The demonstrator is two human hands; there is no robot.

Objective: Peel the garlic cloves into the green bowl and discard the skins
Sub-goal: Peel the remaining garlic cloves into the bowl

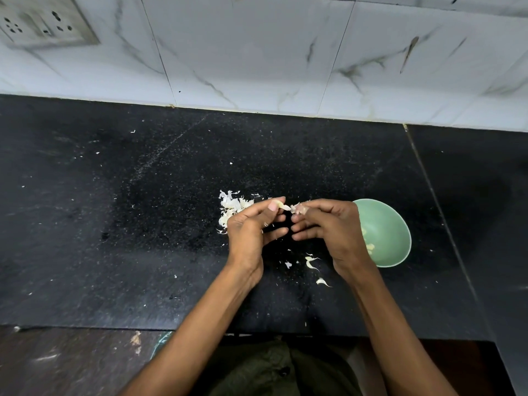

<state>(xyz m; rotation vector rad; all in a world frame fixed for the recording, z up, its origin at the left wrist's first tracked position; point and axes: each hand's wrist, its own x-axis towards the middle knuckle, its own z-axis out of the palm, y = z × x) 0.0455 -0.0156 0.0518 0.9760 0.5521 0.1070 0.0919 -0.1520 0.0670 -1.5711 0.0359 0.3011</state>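
Note:
Both hands meet above the black counter (pixel 171 224). My left hand (pixel 251 227) pinches a pale garlic clove (pixel 281 206) between thumb and forefinger. My right hand (pixel 328 224) pinches a piece of skin (pixel 297 207) at the clove's right end. The green bowl (pixel 391 238) stands just right of my right hand, partly hidden by it, with a few peeled cloves (pixel 370 247) inside. A pile of white skins (pixel 233 205) lies behind my left hand. Loose skin scraps (pixel 311 262) lie on the counter below my hands.
A white marble-tiled wall (pixel 257 52) runs along the back of the counter, with a socket plate (pixel 43 21) at the top left. The counter's front edge (pixel 85 327) is close to my body. A seam (pixel 434 201) crosses the counter right of the bowl.

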